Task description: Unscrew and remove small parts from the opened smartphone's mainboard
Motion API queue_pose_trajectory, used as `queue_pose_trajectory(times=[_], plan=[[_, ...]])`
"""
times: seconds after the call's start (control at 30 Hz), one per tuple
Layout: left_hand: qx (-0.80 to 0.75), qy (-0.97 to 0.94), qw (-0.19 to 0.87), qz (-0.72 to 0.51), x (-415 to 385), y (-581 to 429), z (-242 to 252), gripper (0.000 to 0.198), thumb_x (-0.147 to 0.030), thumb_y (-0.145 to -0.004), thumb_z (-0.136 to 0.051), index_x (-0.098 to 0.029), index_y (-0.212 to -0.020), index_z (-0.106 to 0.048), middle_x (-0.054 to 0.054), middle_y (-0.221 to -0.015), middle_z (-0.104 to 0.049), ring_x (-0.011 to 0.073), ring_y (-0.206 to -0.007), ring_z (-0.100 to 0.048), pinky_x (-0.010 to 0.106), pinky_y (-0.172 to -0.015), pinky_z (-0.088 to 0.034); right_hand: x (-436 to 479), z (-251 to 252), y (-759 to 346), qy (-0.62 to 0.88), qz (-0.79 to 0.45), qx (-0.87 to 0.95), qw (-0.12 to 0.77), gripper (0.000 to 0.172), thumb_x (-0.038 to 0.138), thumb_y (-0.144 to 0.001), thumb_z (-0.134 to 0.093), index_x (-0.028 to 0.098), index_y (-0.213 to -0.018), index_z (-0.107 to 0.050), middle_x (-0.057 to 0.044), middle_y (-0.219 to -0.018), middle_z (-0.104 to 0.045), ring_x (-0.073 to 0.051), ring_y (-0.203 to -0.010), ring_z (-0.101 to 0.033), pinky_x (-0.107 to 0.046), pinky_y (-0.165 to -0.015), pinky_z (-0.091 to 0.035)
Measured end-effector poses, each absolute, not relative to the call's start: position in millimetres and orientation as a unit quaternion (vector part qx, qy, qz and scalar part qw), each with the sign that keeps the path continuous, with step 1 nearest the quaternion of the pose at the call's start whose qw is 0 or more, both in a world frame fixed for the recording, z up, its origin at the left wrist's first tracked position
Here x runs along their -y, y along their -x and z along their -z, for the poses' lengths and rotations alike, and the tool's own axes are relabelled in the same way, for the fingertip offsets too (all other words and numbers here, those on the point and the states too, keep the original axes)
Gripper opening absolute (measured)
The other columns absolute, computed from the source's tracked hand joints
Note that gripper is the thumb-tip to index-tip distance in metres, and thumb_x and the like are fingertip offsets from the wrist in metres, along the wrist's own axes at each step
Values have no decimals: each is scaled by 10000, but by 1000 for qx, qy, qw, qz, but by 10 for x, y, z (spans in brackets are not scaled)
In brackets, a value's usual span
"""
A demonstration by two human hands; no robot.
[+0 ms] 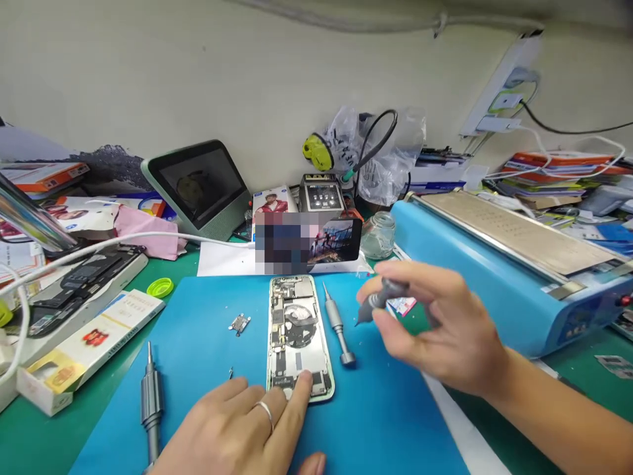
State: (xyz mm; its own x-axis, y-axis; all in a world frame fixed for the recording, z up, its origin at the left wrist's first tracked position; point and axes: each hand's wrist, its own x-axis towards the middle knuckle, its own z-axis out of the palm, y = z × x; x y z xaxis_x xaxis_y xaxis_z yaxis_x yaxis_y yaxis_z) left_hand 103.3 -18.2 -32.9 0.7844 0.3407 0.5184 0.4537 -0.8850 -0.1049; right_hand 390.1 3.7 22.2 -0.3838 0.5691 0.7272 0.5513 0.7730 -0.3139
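The opened smartphone [299, 340] lies on the blue mat [376, 422], its top end at the mat's far edge. The left hand [242, 425] rests with fingers spread, index fingertip on the phone's near end. The right hand's grip [440, 323] pinches a gray pointed tool [366, 311] above the mat's right edge. One screwdriver [337, 326] lies just beside the phone; another [151, 399] lies near the mat's left edge.

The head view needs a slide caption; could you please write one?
Left hand touches an opened phone on a blue mat while the right hand holds a small grey tool.
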Motion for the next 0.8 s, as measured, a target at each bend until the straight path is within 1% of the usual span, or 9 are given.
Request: queue_pose_trajectory(times=[0.07,0.2,0.37,0.5,0.6,0.73,0.8], plan=[[214,939,98,249,183,-1038,282,409,-334,-1196,-362,-76,-1364,-630,-14,-859,-800,149,-643,-774,314,-554,-605,-53,-196,-3879,385,-54,798,460,525,90,-947,-659,317,-1408,-549,-5,-1027,-779,-180,-867,-805,-304,-774,-707],[228,938,73,250,208,-1068,208,394,-329,-1189,-391,-94,-1314,-681,-9,-841,-806,150,-629,-771,310,-527,-594,-85,-180,-3841,437,-95,769,457,450,117,-942,-669,317,-1334,-570,17,-957,-751,-165,-803,-793,-288,-727,-703],[230,936,69,259,229,-1074,162,405,-325,-1187,-395,-92,-1262,-718,-12,-804,-799,144,-597,-760,308,-501,-573,-128,-161,-3839,458,-80,762,450,412,146,-954,-674,306,-1319,-567,6,-969,-737,-178,-812,-785,-324,-747,-701],[223,937,69,259,216,-1050,176,411,-321,-1185,-397,-84,-1260,-724,-8,-810,-803,151,-596,-762,319,-512,-578,-166,-149,-3859,468,-68,756,452,408,182,-954,-691,323,-1316,-564,27,-991,-728,-171,-861,-782,-313,-784,-683],[225,938,63,256,213,-1038,185,409,-324,-1182,-402,-81,-1266,-721,-7,-827,-810,159,-609,-770,335,-510,-587,-181,-143,-3866,470,-77,758,446,394,196,-965,-686,331,-1313,-560,25,-986,-733,-176,-853,-783,-320,-799,-680],[224,939,60,252,234,-1035,182,393,-317,-1180,-414,-81,-1278,-712,-6,-851,-817,165,-638,-783,340,-522,-600,-186,-136,-3860,476,-90,760,432,373,212,-981,-669,341,-1313,-558,2,-995,-749,-203,-844,-785,-360,-788,-682],[221,942,58,247,246,-1029,186,385,-312,-1175,-426,-71,-1295,-701,1,-855,-816,171,-647,-785,344,-528,-601,-186,-132,-3857,481,-88,760,428,367,225,-981,-675,332,-1313,-563,-8,-1006,-755,-210,-849,-786,-366,-759,-683]])
